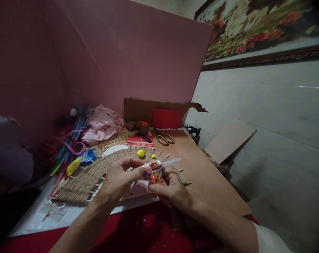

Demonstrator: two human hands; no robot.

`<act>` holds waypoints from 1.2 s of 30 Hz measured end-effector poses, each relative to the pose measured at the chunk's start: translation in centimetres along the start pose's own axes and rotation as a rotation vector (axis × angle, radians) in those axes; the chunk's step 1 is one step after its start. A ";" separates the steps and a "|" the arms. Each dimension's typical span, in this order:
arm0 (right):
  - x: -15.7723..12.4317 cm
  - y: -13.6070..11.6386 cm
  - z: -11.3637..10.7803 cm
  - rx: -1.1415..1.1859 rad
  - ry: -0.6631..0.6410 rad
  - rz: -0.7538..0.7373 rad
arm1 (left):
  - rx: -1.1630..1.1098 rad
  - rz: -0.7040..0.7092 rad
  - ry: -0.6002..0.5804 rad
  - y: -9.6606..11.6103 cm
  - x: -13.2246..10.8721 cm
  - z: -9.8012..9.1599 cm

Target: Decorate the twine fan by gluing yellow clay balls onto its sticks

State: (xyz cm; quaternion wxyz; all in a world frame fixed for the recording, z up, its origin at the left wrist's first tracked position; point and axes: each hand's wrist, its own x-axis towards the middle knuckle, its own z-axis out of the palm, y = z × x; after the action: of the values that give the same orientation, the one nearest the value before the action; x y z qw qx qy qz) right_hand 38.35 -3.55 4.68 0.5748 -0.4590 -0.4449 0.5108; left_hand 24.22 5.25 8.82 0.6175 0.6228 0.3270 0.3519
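Observation:
A floral-patterned hot glue gun (156, 172) with a small red light is held between my hands over the near edge of a woven twine fan shape (96, 177). A translucent glue stick (172, 161) juts from its right end. My left hand (126, 174) is closed on its left end, with thumb and fingers pinched. My right hand (173, 189) grips its lower right side. Beneath it lies a pink dotted cloth (139, 189), partly hidden by my hands. On the woven piece sit a larger yellow lump (140, 153) and a smaller yellow lump (153, 156).
Scissors (163, 137) lie on the brown board (204, 165) behind my hands. Pink crumpled fabric (104, 123), thin sticks (114, 137) and coloured pipe cleaners (75, 140) are piled at the back left. A red card (166, 118) leans against cardboard (138, 109).

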 end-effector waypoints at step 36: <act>0.4 0.3 -0.5 -0.023 -0.017 0.020 | 0.047 0.055 -0.077 -0.8 0.3 -0.4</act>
State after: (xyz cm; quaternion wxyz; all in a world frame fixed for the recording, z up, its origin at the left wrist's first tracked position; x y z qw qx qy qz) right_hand 38.81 -3.20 4.26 0.5606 -0.4656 -0.4509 0.5154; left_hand 24.11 5.75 7.98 0.6050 0.6589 0.2941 0.3367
